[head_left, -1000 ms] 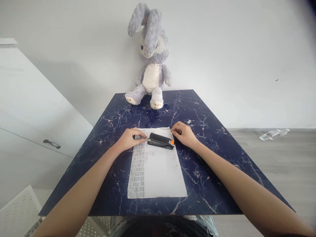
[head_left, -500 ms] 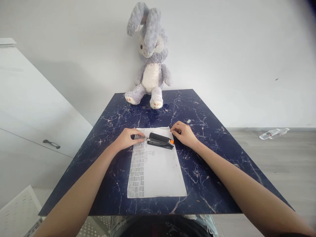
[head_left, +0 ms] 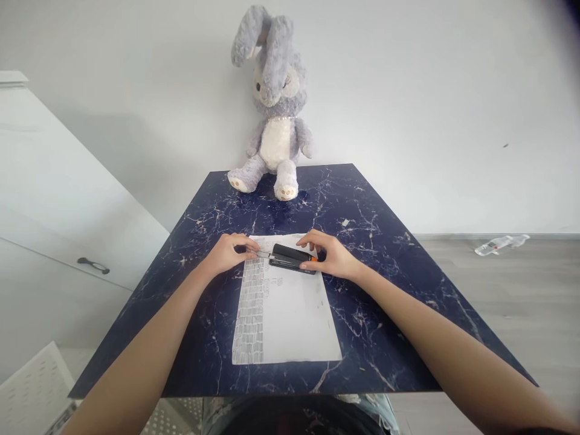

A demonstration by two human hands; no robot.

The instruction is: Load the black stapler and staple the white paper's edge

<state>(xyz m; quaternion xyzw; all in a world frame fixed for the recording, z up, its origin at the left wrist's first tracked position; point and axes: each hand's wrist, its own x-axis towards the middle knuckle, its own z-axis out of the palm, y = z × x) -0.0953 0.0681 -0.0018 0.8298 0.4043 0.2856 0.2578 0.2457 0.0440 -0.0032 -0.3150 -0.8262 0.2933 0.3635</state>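
A black stapler [head_left: 290, 256] with an orange part at its right end lies on a sheet of paper [head_left: 299, 320], near the sheet's far edge. From its left end sticks out a narrow metal piece [head_left: 263, 254]. My left hand [head_left: 231, 251] pinches the outer end of that piece between thumb and fingers. My right hand [head_left: 333, 257] is around the stapler's right end, the thumb on the near side and the fingers curved over the far side. It partly hides the orange part. Printed or drawn patterns run down the paper's left side.
A grey plush rabbit [head_left: 278, 121] sits at the back of the dark blue marbled table [head_left: 376, 302], against the wall. A small white scrap [head_left: 345, 222] lies right of centre. White cabinets [head_left: 67, 199] stand at left; a clear plastic bottle [head_left: 501, 244] lies on the floor at right.
My right hand has moved left from the paper's corner onto the stapler's right end. My left hand has shifted slightly left, and more of the metal piece shows outside the stapler.
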